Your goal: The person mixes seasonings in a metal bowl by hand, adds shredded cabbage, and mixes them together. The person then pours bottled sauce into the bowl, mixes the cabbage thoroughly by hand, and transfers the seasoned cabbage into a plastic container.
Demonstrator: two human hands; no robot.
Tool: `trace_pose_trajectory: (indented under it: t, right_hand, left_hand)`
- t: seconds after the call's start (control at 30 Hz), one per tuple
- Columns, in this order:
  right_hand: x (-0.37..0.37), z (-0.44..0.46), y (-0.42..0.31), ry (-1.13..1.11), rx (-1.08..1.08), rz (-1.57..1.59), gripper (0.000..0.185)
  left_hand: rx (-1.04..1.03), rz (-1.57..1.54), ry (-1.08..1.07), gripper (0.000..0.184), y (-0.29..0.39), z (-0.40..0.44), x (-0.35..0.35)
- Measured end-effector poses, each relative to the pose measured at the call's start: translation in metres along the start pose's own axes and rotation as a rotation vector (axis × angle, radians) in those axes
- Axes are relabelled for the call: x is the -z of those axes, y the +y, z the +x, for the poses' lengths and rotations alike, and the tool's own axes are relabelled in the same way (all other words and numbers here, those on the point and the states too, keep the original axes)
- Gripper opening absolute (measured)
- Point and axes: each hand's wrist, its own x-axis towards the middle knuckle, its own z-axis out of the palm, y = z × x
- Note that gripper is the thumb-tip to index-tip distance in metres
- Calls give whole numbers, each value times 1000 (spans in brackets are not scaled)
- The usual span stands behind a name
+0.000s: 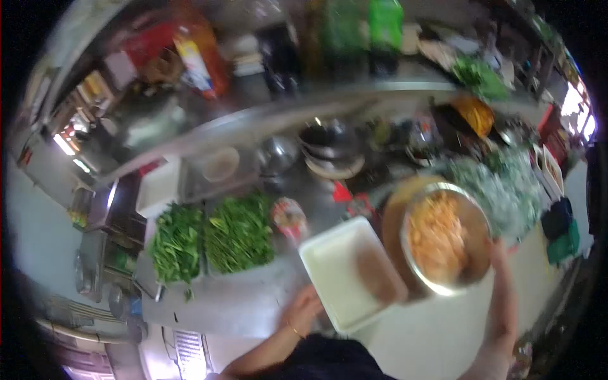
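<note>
My left hand (pixel 304 310) is closed on the lower left edge of a white rectangular tray (pixel 342 272), whose inside shows no food. At the right, my right hand (pixel 499 254) grips the rim of a round metal bowl (pixel 476 269). Light orange pieces of food (pixel 436 237) fill the left part of this bowl; their exact kind is too blurred to tell. The bowl tilts towards the tray and overlaps a round wooden board (pixel 394 206) behind it. Some fingers of each hand are hidden by what they hold.
Leafy greens lie in two containers, one bunch (pixel 176 244) left of another (pixel 239 234). A printed tub (pixel 289 217) stands beside them. Metal bowls (pixel 329 142) sit further back. Clear plastic bags (pixel 500 193) lie at right. Bottles (pixel 386 28) line the upper shelf.
</note>
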Motion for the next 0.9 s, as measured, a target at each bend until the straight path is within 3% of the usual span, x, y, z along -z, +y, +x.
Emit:
trace_pose_trajectory:
  t: [0.03,0.07,0.17,0.2,0.27,0.3,0.37,0.43,0.5,0.6,0.63,0.7,0.73,0.9]
  right_hand:
    - [7,-12,-31,-16,-106,-370,38]
    - [8,-20,-44,56,-78,-861,43]
    - [-23,-62,-157,236,-43,-994,45]
    - [-33,-66,-177,295,-12,-1100,47]
    - [-46,-50,-174,324,221,-1079,48]
    - [-52,-39,-180,333,335,-1073,48]
    - [-84,-35,-219,298,573,-925,49]
    - [-131,-56,-267,269,734,-809,49]
    - [-167,-89,-321,173,990,-727,49]
    - [-190,-135,-368,67,1187,-772,41]
    - [-190,-145,-372,40,1263,-795,40]
    - [-181,-162,-377,45,1298,-813,37]
    - [-172,-166,-376,44,1314,-827,36]
    - [-109,-153,-349,65,1210,-728,36]
  left_hand:
    - [92,-36,-53,51,1,7,13]
    - [2,171,-122,53,11,8,18]
    - [-336,594,-142,55,57,23,22]
    - [-597,362,-209,51,84,35,20]
    - [-1000,637,-76,55,215,15,-6]
    - [-1448,895,109,57,277,20,-10]
    - [-1735,362,86,70,379,38,-39]
    - [-1641,320,232,88,473,39,-74]
    - [-1678,505,613,103,529,95,-85]
    - [-1332,627,424,99,547,122,-87]
    - [-1301,606,373,94,550,134,-86]
    - [-1243,560,267,86,560,149,-90]
    - [-1262,516,237,69,550,128,-93]
    - [-1024,254,-313,45,514,58,-75]
